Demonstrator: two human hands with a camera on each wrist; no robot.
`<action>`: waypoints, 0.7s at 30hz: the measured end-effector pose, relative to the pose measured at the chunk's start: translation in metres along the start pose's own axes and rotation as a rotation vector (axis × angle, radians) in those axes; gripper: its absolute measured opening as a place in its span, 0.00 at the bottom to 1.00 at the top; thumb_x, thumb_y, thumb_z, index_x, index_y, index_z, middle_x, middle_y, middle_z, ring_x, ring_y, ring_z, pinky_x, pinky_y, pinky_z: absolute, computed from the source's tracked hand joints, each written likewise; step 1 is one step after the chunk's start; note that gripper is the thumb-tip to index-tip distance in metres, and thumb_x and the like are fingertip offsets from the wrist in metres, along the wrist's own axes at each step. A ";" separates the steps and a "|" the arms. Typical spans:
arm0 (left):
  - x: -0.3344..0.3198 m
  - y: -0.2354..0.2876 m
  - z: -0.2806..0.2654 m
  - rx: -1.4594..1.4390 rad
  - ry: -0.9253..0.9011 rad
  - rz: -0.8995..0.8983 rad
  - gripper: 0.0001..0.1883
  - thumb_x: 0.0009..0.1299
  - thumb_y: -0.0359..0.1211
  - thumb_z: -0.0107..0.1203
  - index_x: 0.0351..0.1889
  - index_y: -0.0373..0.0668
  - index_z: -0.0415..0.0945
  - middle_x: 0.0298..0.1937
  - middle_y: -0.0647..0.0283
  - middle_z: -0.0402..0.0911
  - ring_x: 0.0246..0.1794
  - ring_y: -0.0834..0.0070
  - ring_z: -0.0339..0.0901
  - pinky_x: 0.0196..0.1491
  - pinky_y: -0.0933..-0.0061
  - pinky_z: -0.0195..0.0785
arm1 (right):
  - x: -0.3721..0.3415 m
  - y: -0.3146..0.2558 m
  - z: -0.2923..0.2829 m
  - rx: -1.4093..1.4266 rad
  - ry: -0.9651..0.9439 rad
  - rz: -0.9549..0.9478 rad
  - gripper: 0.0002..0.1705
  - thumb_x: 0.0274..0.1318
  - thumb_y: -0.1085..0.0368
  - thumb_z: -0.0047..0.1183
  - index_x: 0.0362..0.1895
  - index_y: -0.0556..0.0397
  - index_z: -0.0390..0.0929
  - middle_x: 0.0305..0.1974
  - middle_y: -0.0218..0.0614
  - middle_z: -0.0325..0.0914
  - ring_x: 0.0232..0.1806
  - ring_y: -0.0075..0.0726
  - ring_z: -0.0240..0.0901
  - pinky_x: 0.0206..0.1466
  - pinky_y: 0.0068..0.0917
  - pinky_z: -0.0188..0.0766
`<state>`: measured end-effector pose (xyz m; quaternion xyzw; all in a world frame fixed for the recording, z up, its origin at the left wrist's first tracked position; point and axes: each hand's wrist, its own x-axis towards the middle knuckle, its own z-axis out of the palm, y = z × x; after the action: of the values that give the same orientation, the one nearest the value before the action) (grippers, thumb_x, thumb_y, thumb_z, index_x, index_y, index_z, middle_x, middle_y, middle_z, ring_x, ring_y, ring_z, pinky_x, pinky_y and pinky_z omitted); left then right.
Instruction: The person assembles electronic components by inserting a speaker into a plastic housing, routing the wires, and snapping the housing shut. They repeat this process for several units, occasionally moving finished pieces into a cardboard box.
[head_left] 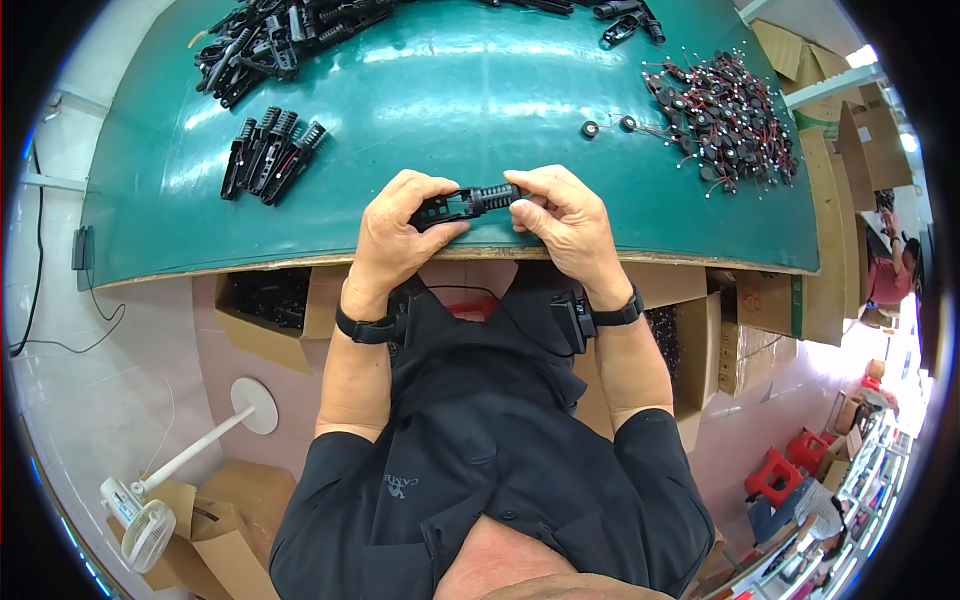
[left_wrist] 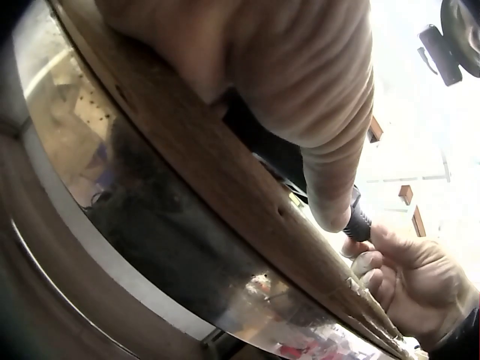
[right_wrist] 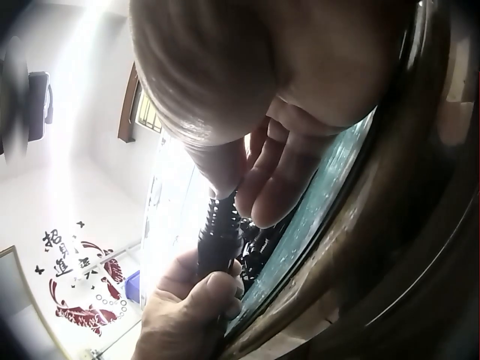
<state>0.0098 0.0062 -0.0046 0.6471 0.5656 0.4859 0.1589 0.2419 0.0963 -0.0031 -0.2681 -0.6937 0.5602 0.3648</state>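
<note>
A black plastic housing [head_left: 492,198] with a ribbed, cylindrical end and an open-framed body lies crosswise between both hands, over the front edge of the table. My left hand [head_left: 395,225] grips the body, thumb on the near side and fingers on the far side. At the ribbed end, my right hand [head_left: 572,222] pinches the tip between thumb and fingers. The right wrist view shows the ribbed section [right_wrist: 220,232] between the two hands. In the left wrist view, the left fingers cover most of the housing.
Several similar black housings [head_left: 270,155] lie at left on the green table [head_left: 450,110], with a bigger heap [head_left: 275,45] behind. At right is a pile of small round black parts with red wires [head_left: 720,125]; two [head_left: 590,129] lie apart. Cardboard boxes [head_left: 265,335] stand below the table edge.
</note>
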 end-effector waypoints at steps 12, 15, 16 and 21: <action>0.001 0.000 -0.001 -0.004 -0.015 0.004 0.24 0.52 0.26 0.79 0.48 0.39 0.85 0.42 0.59 0.86 0.42 0.66 0.84 0.46 0.69 0.77 | 0.001 -0.003 -0.006 0.054 -0.036 0.096 0.18 0.67 0.75 0.63 0.61 0.59 0.85 0.44 0.31 0.78 0.38 0.22 0.80 0.44 0.20 0.80; 0.000 0.000 -0.001 -0.006 -0.017 -0.010 0.24 0.52 0.26 0.79 0.48 0.39 0.85 0.42 0.59 0.86 0.42 0.66 0.84 0.45 0.69 0.77 | -0.001 -0.001 -0.004 0.069 -0.016 0.111 0.18 0.68 0.75 0.62 0.60 0.59 0.84 0.43 0.31 0.78 0.38 0.22 0.80 0.44 0.20 0.80; 0.000 0.000 -0.001 -0.007 -0.017 -0.016 0.24 0.52 0.26 0.79 0.48 0.39 0.85 0.42 0.59 0.86 0.42 0.66 0.84 0.45 0.69 0.77 | -0.001 0.002 -0.004 0.088 0.003 0.107 0.18 0.68 0.76 0.62 0.60 0.59 0.84 0.44 0.31 0.78 0.38 0.22 0.80 0.45 0.20 0.80; 0.001 0.000 -0.001 -0.005 -0.019 -0.022 0.23 0.52 0.26 0.79 0.48 0.39 0.85 0.42 0.59 0.86 0.41 0.66 0.84 0.45 0.70 0.77 | -0.004 0.004 -0.002 0.185 0.025 0.144 0.17 0.67 0.78 0.60 0.59 0.60 0.83 0.45 0.31 0.80 0.40 0.23 0.81 0.45 0.21 0.80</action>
<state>0.0089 0.0066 -0.0031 0.6451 0.5698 0.4794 0.1713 0.2454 0.0957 -0.0079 -0.2892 -0.6136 0.6431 0.3554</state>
